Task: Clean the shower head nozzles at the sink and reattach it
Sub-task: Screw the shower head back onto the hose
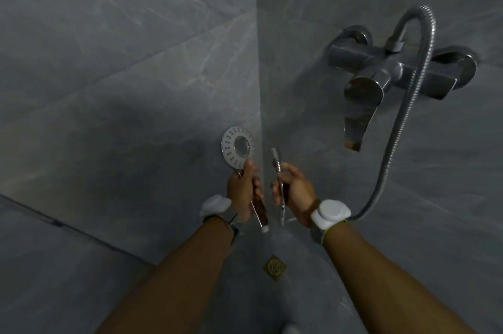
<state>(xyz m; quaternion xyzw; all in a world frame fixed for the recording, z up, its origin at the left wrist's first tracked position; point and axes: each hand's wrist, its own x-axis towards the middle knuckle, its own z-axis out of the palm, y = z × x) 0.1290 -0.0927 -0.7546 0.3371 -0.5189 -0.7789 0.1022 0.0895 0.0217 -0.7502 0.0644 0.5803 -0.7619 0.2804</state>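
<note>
Left hand (245, 192) grips the shower head (237, 149) by its handle, fingers wrapped round, thumb up near the neck. Nozzle face points up toward the camera, threaded end of the handle hangs low by the wrist. Right hand (295, 188) grasps the hose (402, 126) just below its end fitting (275, 155), fitting tip pointing up. Head and hose are apart, held side by side with a small gap, so the joint is open.

Holding the handle mid-length keeps the threaded end free; holding the hose close to the fitting gives control over a floppy part. To mate them, one piece has to flip: fitting points up, handle thread points down.

Hose loops right and up to the mixer tap (400, 69) on the grey tiled wall (122, 48), other end connected there. Floor drain (275, 267) sits below, between the forearms. White wrist bands (330, 212) on both wrists.

No sink in view; this is the shower corner. Can't tell from here whether the nozzles are cleaned already, so it's either just detached or about to be reattached. Lighting is dim, thread details unreadable.
</note>
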